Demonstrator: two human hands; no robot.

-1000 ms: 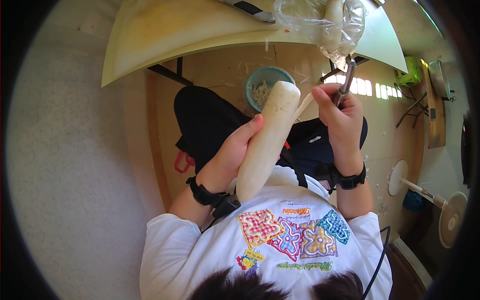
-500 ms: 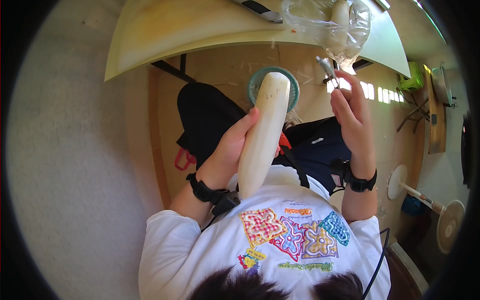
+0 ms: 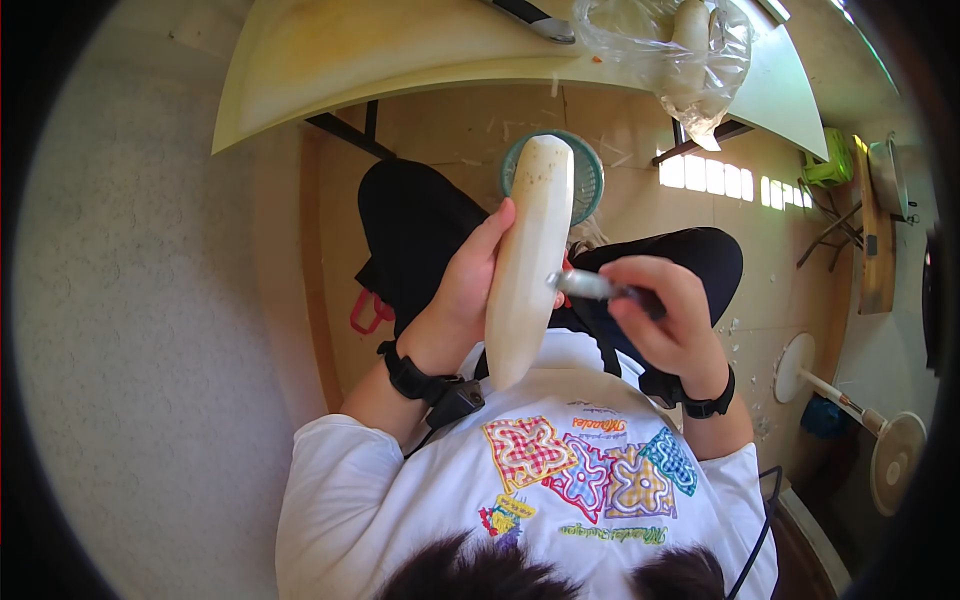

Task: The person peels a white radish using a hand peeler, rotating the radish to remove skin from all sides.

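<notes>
With the long white radish [image 3: 530,260] as the centre of the clock, the left hand [image 3: 470,275] sits at 9 o'clock, curled around its middle with the thumb along the near side. The radish is held in the air above the lap, its brown-specked end pointing just past 12 o'clock and its tapered end toward 6, near the white shirt [image 3: 590,400]. Between 3 and 4 o'clock the right hand [image 3: 660,310] pinches the dark handle of a peeler [image 3: 590,287]; the metal head is blurred and points toward 9 o'clock, right beside the radish, though I cannot tell whether it touches. Just past 12 o'clock, a teal basin [image 3: 599,182] on the floor [image 3: 720,230] is partly hidden behind the radish. Farther off at 12 lies the pale surface [image 3: 400,60], with a knife [image 3: 535,20] on it; between 1 and 2 o'clock a clear plastic bag [image 3: 735,70] holds more white radishes [image 3: 690,40] and droops over the surface's edge. A fan [image 3: 900,460] stands at 4 o'clock.
</notes>
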